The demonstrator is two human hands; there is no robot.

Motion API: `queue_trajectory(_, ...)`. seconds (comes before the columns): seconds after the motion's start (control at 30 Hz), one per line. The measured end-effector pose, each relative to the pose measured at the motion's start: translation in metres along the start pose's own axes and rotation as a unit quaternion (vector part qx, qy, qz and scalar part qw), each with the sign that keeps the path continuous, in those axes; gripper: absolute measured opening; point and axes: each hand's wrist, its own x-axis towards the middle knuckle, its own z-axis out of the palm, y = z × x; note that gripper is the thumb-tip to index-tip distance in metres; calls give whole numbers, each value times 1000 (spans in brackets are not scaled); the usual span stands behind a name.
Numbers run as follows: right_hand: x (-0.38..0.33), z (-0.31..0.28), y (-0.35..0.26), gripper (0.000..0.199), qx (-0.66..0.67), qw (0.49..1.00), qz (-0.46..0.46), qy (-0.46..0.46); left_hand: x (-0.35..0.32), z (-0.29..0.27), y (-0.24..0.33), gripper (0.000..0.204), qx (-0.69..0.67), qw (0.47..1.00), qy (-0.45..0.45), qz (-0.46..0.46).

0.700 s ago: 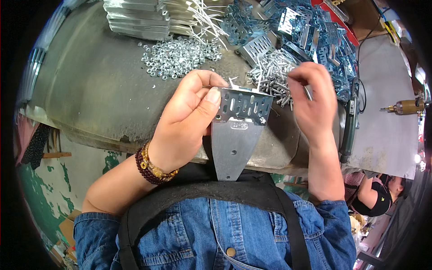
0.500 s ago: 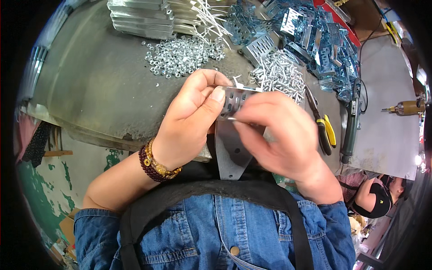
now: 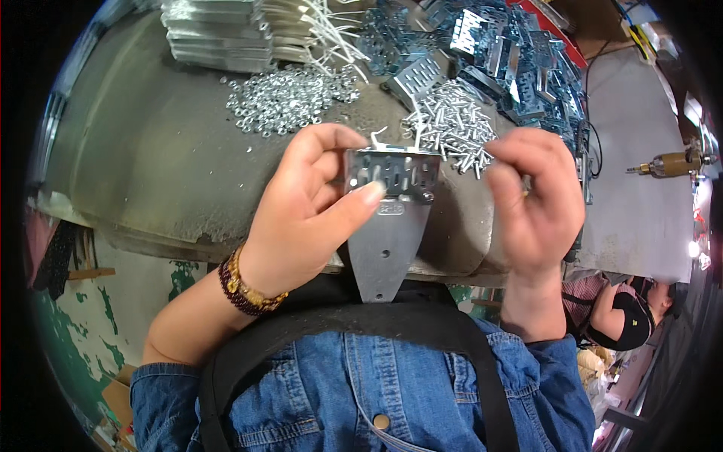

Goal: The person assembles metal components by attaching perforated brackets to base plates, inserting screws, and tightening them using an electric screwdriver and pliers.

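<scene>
My left hand (image 3: 305, 203) grips a slotted metal bracket (image 3: 413, 178), its thumb pressed on the front and its fingers behind. A tapered grey metal plate (image 3: 392, 245) joins the bracket's lower edge and points down toward my apron. White plastic ties (image 3: 379, 138) stick up from the bracket's top edge. My right hand (image 3: 538, 200) is in the air to the right of the bracket, beside a pile of small screws (image 3: 456, 128). Its thumb and forefinger are curled and a little apart; nothing shows between them.
Silvery nuts (image 3: 282, 102) are heaped beyond my left hand. Behind them lie stacked metal strips (image 3: 218, 34) and a bundle of white ties (image 3: 324, 38). Bluish slotted brackets (image 3: 520, 68) pile up at the far right. A brass-coloured power driver (image 3: 670, 166) and a seated person (image 3: 621, 320) are farther right.
My right hand has left the bracket and moved right, toward the screws. My left hand still holds the bracket, whose front is now uncovered. The whole view has shifted slightly.
</scene>
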Motion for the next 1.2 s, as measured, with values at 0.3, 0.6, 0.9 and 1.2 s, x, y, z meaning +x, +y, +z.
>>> queue_trajectory(0.3, -44, 6, 20, 15, -163, 940, 181, -238, -5, 20, 23, 42, 151, 988, -8, -6)
queue_trajectory(0.6, -85, -159, 12, 11, 120, 771, 392, -488, -35, 16, 46, 41, 516, 848, 31, 119)
queue_trajectory(0.9, -148, -156, 102, 63, -355, 854, 371, -85, 2, 44, 33, 35, 538, 832, 17, 136)
queue_trajectory(1.2, -120, -169, 108, 52, 173, 829, 481, 227, 1, 43, 29, 34, 540, 836, 21, 99)
